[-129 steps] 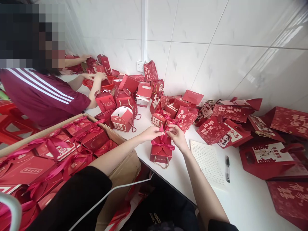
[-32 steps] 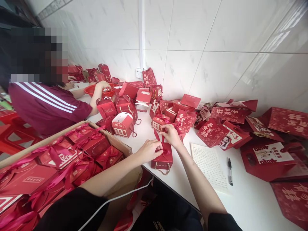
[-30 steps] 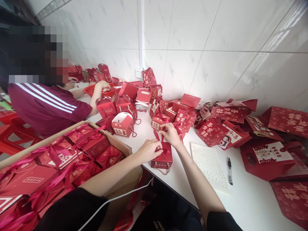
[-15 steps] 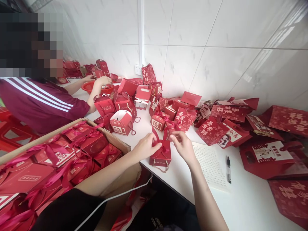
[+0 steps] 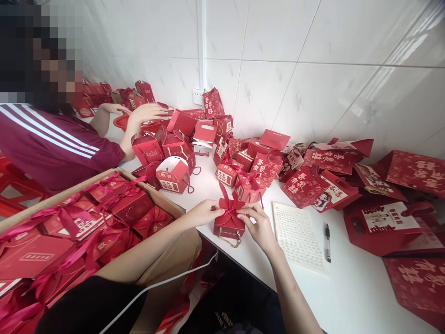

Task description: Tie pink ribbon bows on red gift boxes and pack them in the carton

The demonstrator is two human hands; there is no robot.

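Observation:
A small red gift box with a rope handle stands at the table's front edge, between my two hands. A red ribbon is tied in a bow over its top, with tails pointing up. My left hand pinches the left part of the bow between thumb and finger. On the right side, my right hand has its fingertips closed on the ribbon near the knot. Just behind sits another ribboned red box.
To the left, a carton holds several ribboned boxes. More red boxes and bags line the wall. A written notebook and a pen lie at right. A co-worker's hand is over a red basket.
My hands have moved from the raised ribbon tails down to the bow's sides, close to the knot. The co-worker's hand has shifted slightly over the basket.

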